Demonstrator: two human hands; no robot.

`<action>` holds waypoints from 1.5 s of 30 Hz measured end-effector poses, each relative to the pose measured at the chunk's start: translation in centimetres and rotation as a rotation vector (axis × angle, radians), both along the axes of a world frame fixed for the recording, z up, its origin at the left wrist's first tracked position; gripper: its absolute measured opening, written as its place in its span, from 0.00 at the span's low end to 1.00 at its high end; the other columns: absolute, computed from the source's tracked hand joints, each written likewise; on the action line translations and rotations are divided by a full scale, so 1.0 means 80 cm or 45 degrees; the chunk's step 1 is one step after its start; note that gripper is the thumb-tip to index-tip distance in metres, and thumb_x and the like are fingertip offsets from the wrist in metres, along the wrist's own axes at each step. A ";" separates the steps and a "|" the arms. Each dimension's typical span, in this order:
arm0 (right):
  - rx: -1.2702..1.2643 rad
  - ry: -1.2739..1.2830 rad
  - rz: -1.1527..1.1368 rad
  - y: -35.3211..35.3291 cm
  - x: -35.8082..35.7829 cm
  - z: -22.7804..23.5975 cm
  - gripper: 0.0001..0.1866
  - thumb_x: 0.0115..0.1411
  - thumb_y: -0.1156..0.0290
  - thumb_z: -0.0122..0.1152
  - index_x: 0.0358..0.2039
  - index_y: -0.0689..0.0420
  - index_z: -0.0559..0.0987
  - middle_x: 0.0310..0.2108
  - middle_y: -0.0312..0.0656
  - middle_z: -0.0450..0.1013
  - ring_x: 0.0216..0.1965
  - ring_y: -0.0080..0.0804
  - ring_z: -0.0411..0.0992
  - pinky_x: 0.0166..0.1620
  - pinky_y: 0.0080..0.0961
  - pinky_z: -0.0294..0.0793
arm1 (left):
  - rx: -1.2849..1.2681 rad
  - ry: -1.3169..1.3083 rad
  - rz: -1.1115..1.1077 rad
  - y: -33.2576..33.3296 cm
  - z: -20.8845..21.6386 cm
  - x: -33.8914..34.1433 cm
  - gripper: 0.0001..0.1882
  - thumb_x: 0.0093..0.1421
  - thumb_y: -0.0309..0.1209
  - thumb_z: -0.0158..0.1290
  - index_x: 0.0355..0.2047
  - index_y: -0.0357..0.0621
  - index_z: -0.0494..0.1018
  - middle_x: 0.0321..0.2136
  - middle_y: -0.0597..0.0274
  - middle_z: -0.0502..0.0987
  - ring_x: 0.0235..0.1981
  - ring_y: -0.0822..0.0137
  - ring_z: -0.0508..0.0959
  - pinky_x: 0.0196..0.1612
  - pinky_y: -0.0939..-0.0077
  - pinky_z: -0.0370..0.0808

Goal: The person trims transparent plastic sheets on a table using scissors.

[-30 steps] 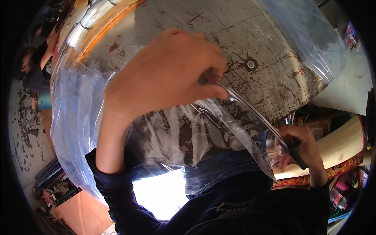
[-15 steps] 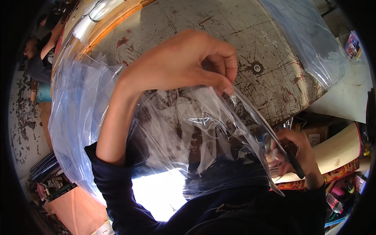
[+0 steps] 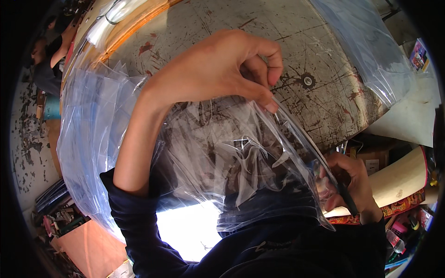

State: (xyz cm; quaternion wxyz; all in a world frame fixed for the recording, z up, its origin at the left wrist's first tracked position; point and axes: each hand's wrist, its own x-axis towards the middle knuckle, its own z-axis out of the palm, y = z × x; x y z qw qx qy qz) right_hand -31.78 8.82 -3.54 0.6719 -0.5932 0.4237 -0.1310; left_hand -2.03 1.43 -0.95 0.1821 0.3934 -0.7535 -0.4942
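Note:
A crumpled sheet of clear plastic (image 3: 250, 171) hangs between my hands and down across my lap. My left hand (image 3: 222, 69) is bent over its upper edge, and the plastic is pinched at the thumb tip; the other fingers curl above it. Lower right, my right hand (image 3: 350, 173) is closed round a slim dark tool (image 3: 346, 197) that lies along the sheet's right-hand edge. The tool's kind is hard to make out. Some of the right fingers show only through the plastic.
A worn, scratched table (image 3: 306, 51) with a round metal fitting (image 3: 307, 80) lies ahead. More clear plastic sheets (image 3: 95, 120) drape at the left, others (image 3: 366, 51) at the far right. Right of me are a cream roll (image 3: 398, 180) and a cluttered shelf. A person (image 3: 48, 65) is at far left.
My right hand and the dark tool have shifted slightly, and the plastic's folds have changed. My left fingers have spread a little and moved up slightly while the thumb stays at the edge.

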 end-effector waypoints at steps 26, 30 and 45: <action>0.015 -0.055 0.003 -0.006 0.016 0.003 0.37 0.30 0.50 0.77 0.33 0.62 0.70 0.21 0.33 0.66 0.23 0.16 0.61 0.26 0.16 0.58 | -0.164 -0.029 -0.130 -0.007 0.011 0.025 0.08 0.50 0.27 0.58 0.20 0.36 0.72 0.16 0.66 0.72 0.20 0.78 0.71 0.27 0.82 0.67; -0.002 -0.056 -0.006 -0.006 0.017 0.005 0.37 0.30 0.47 0.76 0.33 0.62 0.70 0.21 0.33 0.66 0.23 0.16 0.61 0.26 0.16 0.58 | -0.113 -0.036 -0.123 -0.009 0.011 0.025 0.08 0.50 0.27 0.58 0.20 0.37 0.72 0.16 0.67 0.71 0.20 0.78 0.71 0.27 0.83 0.67; -0.041 -0.064 0.050 -0.006 0.019 0.003 0.38 0.31 0.47 0.75 0.34 0.63 0.69 0.17 0.30 0.64 0.18 0.12 0.57 0.21 0.14 0.52 | -0.144 -0.063 -0.111 -0.006 0.013 0.023 0.08 0.49 0.26 0.59 0.20 0.36 0.72 0.17 0.66 0.72 0.21 0.77 0.72 0.28 0.82 0.68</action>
